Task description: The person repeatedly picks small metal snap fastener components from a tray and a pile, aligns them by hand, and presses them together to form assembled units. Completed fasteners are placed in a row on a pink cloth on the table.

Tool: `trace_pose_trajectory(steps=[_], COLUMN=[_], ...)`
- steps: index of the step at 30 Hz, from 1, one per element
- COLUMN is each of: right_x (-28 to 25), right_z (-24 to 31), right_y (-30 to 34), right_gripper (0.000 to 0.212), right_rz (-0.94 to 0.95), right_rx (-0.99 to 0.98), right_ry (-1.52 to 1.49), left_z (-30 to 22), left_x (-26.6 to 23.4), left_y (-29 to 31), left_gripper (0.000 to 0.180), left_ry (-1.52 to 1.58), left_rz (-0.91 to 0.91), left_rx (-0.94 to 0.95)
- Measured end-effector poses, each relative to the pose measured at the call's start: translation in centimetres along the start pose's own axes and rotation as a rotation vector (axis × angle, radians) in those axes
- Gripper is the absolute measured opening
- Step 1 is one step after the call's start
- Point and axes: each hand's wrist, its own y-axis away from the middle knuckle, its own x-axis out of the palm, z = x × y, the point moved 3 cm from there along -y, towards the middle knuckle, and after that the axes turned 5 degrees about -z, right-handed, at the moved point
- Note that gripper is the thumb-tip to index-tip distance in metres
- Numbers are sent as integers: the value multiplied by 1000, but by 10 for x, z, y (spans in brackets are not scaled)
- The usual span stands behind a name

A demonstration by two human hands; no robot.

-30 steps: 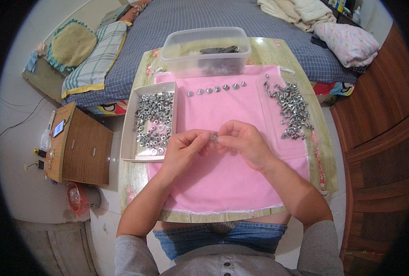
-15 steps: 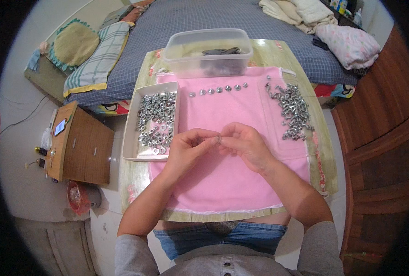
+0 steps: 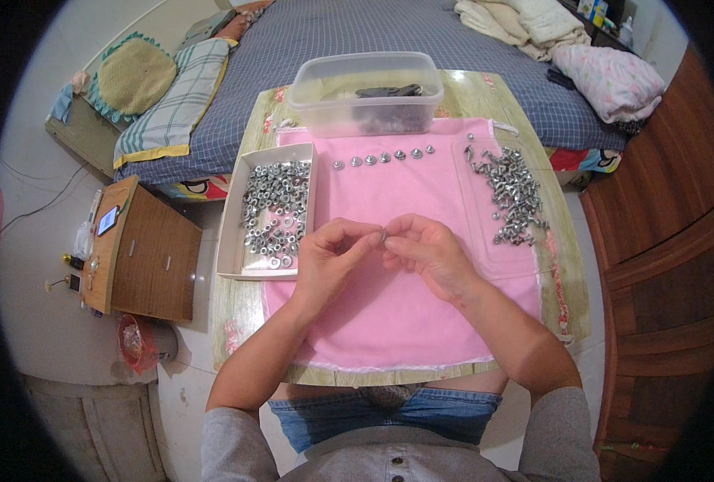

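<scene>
Pinches one small metal piece [image 3: 383, 236] in the middle of the frame, with the left hand [image 3: 325, 253] on one side and the right hand [image 3: 431, 251] on the other. Has the fingertips of both hands close together in a narrow pinch, up over a pink cloth [image 3: 389, 321]. Hides most of the metal piece behind fingers and thumbs, too covered up to tell its shape.

Has a white box [image 3: 232, 221] close by the left hand, left of the middle, with lots of shiny nuts and rings [image 3: 276, 193] in it. Has a neat row of seven little metal parts [image 3: 385, 157] on the cloth, in the upper middle, above both hands. Has a big heap of screws [image 3: 511, 189] at the right of the frame, on a thin clear lid [image 3: 485, 261], apart from the right hand.

Has a see-through tub [image 3: 317, 122] at the top of the surface [image 3: 240, 309], with dark things [image 3: 389, 91] inside. Has a bed [image 3: 333, 28] with a blue checked cover behind that, at the top of the frame
</scene>
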Motion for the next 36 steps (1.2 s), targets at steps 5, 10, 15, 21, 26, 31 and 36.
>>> trace_pose_trajectory(steps=[5, 10, 15, 21, 26, 31, 36], right_x=[-3, -2, 0, 1, -1, 0, -2], right_z=[-1, -1, 1, 1, -3, 1, 5], right_y=[-1, 1, 3, 2, 0, 2, 2], right_gripper=[16, 17, 18, 19, 17, 14, 15], right_rz=[-7, -8, 9, 11, 38, 51, 57], right_rx=[16, 28, 36, 36, 6, 2, 6], right_ry=[31, -1, 36, 13, -51, -96, -74], left_z=[1, 1, -3, -6, -9, -30, -26], left_x=[1, 2, 0, 1, -2, -45, -104], left_y=[1, 1, 2, 2, 2, -12, -30], left_gripper=[11, 12, 11, 11, 14, 17, 19], left_ry=[-21, 18, -55, 12, -61, -225, -807], left_rz=[11, 35, 53, 62, 98, 117, -87], left_rx=[-48, -54, -30, -50, -99, -54, -56])
